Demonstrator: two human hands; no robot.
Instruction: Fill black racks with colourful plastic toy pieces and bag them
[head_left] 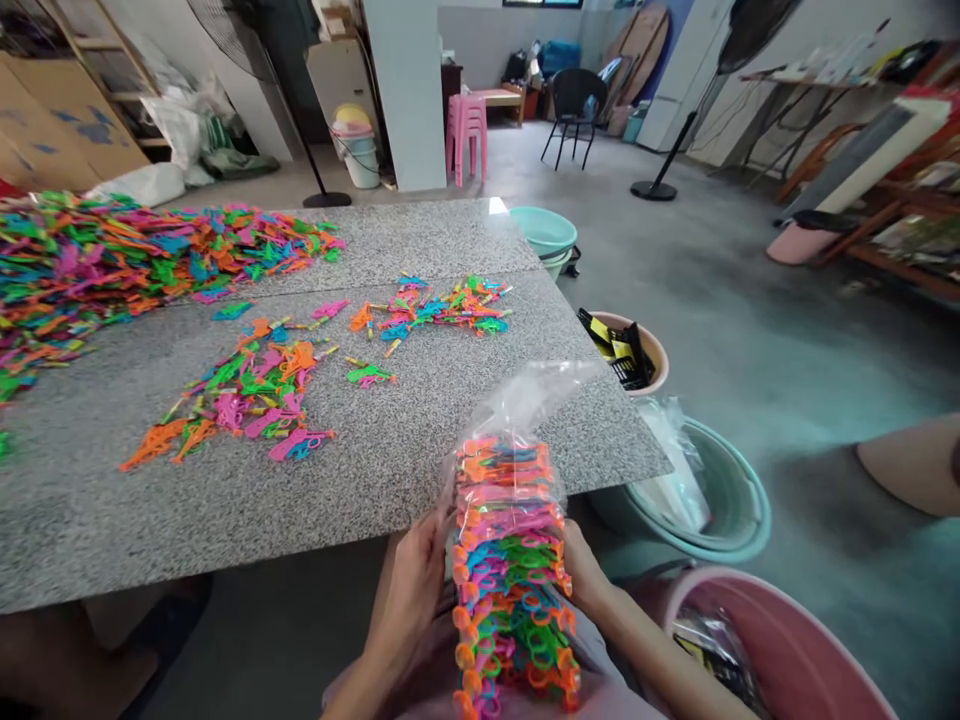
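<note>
- Your left grip (pixel 420 562) and right grip (pixel 586 570) clamp the stack of plastic pieces (pixel 516 585) from either side (most fingers are hidden behind it).
- The stack sits over your lap, by the near edge of the counter (pixel 375 495); the clear bag (pixel 525 395) covers its far end, while the nearer rows look bare.
- The step in hand seems to be bagging the stack.
- The next move likely calls for holding the rows tight and drawing the film evenly toward you, so no ring snags.
</note>
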